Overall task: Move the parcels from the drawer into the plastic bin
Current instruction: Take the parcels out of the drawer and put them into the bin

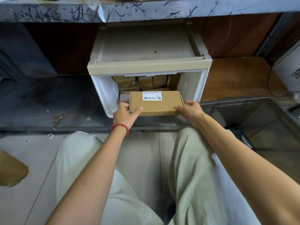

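"Head view first: where is the parcel?"

"The flat cardboard parcel (156,104) is at the front edge of the white drawer (105,93), lying level with its label (152,95) facing up. Whether it rests on the drawer's front lip or is held clear of it cannot be told."

"And the hands?"

"Both have hold of it. The person's left hand (124,115) grips the near left corner, with the thumb (138,109) flat on top and the fingers tucked out of sight beneath. The right hand (190,111) is curled round the near right corner."

"How would it handle?"

"By its look, it is stiff corrugated board, thin, probably light, dry and not slippery. A hold at the two short ends should keep it level. What is inside is unknown, so it is better set down in the bin than dropped."

"What cannot be made out?"

"More parcels (144,82) are packed toward the drawer's back edge, under the cabinet's top. Their number and how deep they are stacked are hidden. The plastic bin (243,106) stands just right of the drawer, with its far side cut off by the frame. Its see-through walls make it hard to tell whether anything lies inside. The label's print is too small to read."
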`<state>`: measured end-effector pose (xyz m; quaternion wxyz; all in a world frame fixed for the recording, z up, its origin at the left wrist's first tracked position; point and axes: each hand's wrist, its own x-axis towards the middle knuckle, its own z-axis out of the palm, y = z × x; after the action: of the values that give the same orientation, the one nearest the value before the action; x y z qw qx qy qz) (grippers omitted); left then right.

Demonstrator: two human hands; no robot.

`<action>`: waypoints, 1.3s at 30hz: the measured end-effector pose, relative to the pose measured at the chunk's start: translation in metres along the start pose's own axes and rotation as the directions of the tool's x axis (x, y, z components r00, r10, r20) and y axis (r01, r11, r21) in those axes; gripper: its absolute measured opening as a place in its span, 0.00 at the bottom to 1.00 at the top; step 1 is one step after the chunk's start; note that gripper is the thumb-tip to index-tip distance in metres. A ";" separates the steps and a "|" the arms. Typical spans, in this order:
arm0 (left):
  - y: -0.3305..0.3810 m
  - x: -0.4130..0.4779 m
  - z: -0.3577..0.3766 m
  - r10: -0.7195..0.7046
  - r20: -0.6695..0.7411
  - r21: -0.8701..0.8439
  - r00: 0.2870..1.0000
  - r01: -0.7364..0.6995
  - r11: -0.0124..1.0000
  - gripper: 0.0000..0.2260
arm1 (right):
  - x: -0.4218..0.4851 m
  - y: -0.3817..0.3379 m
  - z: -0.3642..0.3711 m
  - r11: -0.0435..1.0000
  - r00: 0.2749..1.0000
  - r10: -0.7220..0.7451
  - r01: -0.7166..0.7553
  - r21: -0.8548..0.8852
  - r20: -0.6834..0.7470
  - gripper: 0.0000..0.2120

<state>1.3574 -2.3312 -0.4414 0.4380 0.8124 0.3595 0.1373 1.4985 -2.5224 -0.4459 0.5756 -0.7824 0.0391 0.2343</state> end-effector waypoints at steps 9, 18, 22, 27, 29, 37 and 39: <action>0.067 -0.018 0.060 0.151 0.237 0.027 0.960 -0.162 0.986 0.36 | -0.016 0.027 -0.103 0.998 0.997 -0.057 0.059 0.030 -0.056 0.33; 0.135 -0.060 0.167 0.296 0.458 0.065 0.838 -0.363 0.929 0.38 | -0.045 0.090 -0.219 0.978 0.924 0.025 0.056 0.200 -0.381 0.32; 0.148 -0.088 0.216 0.316 0.580 0.061 0.751 -0.427 0.902 0.37 | -0.069 0.133 -0.259 0.968 0.888 0.133 -0.020 0.251 -0.440 0.31; 0.151 -0.115 0.261 0.285 0.713 0.078 0.641 -0.476 0.876 0.35 | -0.102 0.182 -0.291 0.940 0.819 0.259 -0.091 0.330 -0.512 0.25; 0.153 -0.124 0.275 0.285 0.741 0.084 0.608 -0.505 0.859 0.35 | -0.110 0.196 -0.296 0.938 0.823 0.283 -0.130 0.321 -0.492 0.27; 0.146 -0.130 0.311 0.209 0.829 0.129 0.519 -0.542 0.831 0.33 | -0.117 0.225 -0.300 0.915 0.802 0.387 -0.272 0.299 -0.455 0.21; 0.141 -0.127 0.316 0.193 0.830 0.125 0.523 -0.513 0.850 0.29 | -0.113 0.231 -0.302 0.922 0.807 0.387 -0.325 0.212 -0.445 0.22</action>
<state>1.5037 -2.6645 -0.4983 0.3581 0.9077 -0.0300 -0.2166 1.4191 -2.9010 -0.5343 0.5415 -0.7566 0.3408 0.1345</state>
